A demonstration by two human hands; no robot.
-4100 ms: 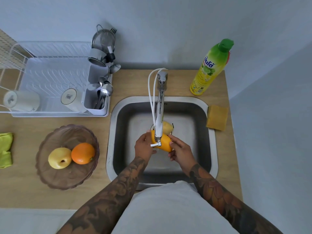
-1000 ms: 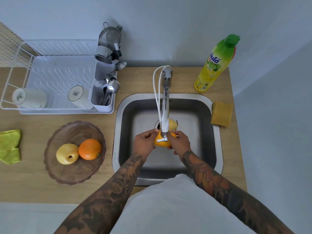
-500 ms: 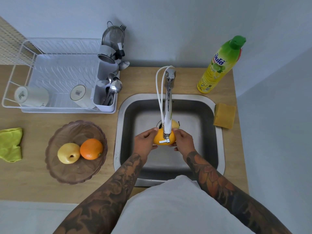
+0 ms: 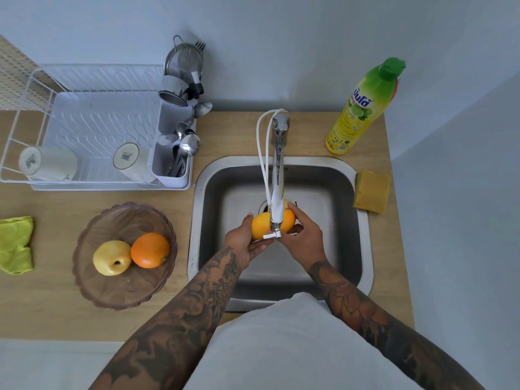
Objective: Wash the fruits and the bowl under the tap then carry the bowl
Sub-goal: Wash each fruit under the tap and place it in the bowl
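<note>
Your left hand [image 4: 244, 240] and right hand [image 4: 302, 237] both curl around a yellow-orange fruit [image 4: 260, 225], gripping it from either side right under the spout of the tap [image 4: 277, 175], above the middle of the steel sink [image 4: 363, 229]. A pale yellow fruit [image 4: 286, 203] peeks out behind the spout, low in the basin; there is open basin on both sides of your hands. The brown bowl [image 4: 112, 294] sits on the wooden counter [image 4: 42, 305] left of the sink, close to its rim, holding a yellow apple [image 4: 111, 258] touching an orange [image 4: 150, 250].
</note>
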